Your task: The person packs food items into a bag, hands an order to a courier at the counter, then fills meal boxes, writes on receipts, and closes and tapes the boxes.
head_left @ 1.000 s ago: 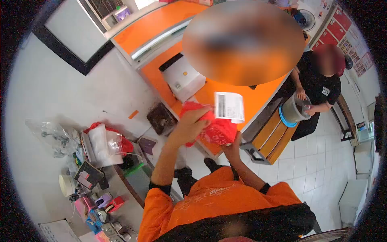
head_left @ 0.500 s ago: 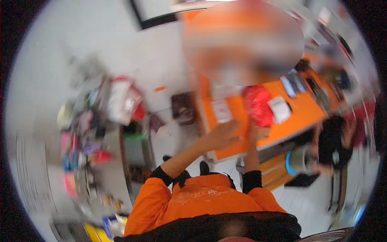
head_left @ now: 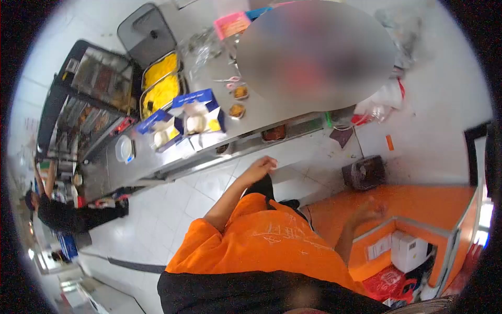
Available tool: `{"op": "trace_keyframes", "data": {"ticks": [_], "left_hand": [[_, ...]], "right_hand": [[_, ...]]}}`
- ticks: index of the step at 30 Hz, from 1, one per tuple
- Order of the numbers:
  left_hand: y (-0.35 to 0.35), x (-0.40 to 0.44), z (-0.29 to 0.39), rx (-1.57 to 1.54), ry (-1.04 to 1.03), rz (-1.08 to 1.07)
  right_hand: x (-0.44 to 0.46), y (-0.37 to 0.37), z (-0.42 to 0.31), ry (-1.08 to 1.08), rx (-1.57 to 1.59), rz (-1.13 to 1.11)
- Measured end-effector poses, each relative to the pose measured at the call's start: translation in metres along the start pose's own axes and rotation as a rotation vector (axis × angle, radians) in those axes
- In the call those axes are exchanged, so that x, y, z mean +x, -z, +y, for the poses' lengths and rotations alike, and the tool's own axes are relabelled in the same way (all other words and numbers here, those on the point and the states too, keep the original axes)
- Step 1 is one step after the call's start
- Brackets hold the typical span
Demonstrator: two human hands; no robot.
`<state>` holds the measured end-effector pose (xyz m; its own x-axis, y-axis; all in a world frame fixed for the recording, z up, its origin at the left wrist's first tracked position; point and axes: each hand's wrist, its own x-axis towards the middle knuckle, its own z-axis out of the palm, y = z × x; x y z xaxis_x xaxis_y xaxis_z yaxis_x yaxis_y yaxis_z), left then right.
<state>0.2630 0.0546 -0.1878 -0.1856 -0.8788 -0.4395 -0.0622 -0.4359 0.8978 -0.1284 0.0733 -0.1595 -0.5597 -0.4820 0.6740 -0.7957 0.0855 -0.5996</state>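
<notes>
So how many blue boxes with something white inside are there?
2. On the counter, the left box is nearer the round tub, the right box nearer the little cups. The blurred part may hide more.

smooth, glossy metal counter (head_left: 246,125)

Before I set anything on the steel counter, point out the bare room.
The steel counter has a bare patch right of the two small food cups, down to its front edge. A narrower one lies between the round tub and the left blue box. It is crowded where the boxes sit close to the yellow food. The blurred part can't be judged.
</notes>
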Motion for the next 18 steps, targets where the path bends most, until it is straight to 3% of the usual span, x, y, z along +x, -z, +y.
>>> {"op": "trace_keyframes", "data": {"ticks": [4,5,6,8,11,14,18], "left_hand": [[0.060,-0.021,0.001,-0.205,0.109,0.290],[0.090,-0.031,-0.003,-0.302,0.122,0.352],[0.106,-0.039,-0.007,-0.376,0.131,0.392],[0.139,-0.054,-0.024,-0.352,0.144,0.484],[0.190,-0.072,-0.055,-0.291,0.173,0.707],[0.228,-0.088,-0.075,-0.077,0.184,0.925],[0.267,-0.099,-0.110,0.533,0.167,1.082]], "right_hand": [[-0.054,-0.110,-0.108,0.050,0.515,-0.428],[-0.085,-0.134,-0.170,-0.121,0.559,-0.973],[-0.106,-0.151,-0.195,-0.108,0.623,-1.154],[-0.157,-0.185,-0.233,0.023,0.725,-1.384],[-0.201,-0.207,-0.293,0.146,0.620,-1.630],[-0.225,-0.226,-0.333,0.326,0.585,-1.663],[-0.215,-0.254,-0.367,0.568,0.311,-1.309]]}}
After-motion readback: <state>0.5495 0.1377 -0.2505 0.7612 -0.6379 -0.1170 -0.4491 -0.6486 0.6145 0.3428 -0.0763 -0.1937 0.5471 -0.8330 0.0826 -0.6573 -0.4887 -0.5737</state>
